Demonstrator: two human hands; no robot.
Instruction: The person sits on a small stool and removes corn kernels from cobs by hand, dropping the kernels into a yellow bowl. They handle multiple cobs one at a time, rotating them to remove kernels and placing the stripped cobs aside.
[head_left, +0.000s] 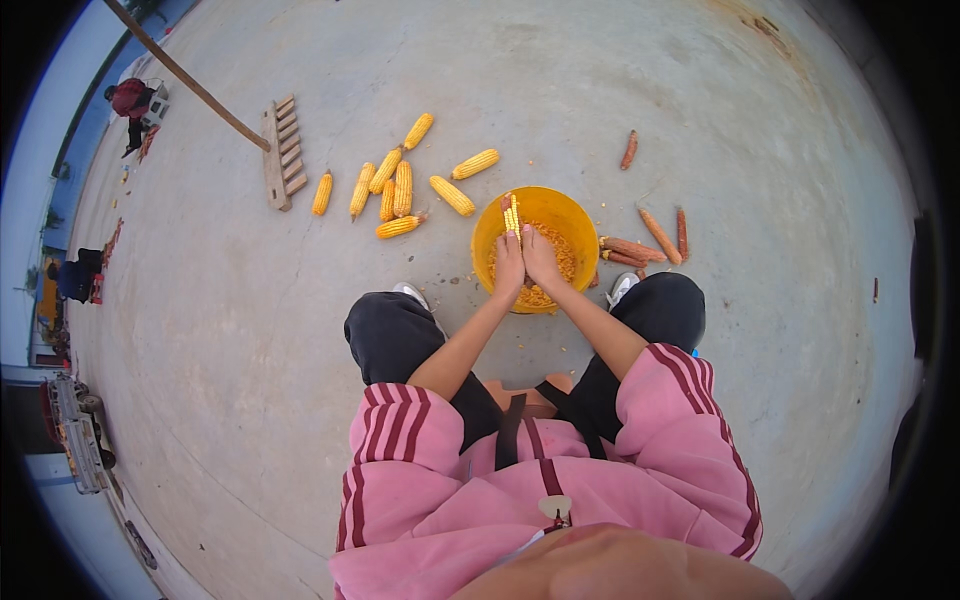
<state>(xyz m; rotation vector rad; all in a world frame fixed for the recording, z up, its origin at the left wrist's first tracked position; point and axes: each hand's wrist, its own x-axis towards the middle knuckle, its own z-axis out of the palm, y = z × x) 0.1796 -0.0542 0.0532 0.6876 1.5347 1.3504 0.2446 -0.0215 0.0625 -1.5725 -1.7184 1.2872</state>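
A partly shelled corn cob (511, 213) is gripped between my two hands above a yellow bucket (478, 247). My left hand (509, 262) wraps its near side, and my right hand (538, 255) presses against it from the right. Bare reddish core shows along the cob's upper left edge, while rows of yellow kernels still cover the rest of what I see. My palms hide its lower part. Loose corn kernels (559, 251) cover the bottom of the bucket, which stands on the concrete between my feet.
Several unshelled corn ears (403, 189) lie left of the bucket, and stripped cobs (660, 234) lie to its right. Beyond the ears rests a wooden rake (276, 157) with its long handle. Two people (131, 99) sit at the far left, near a parked vehicle (79, 433).
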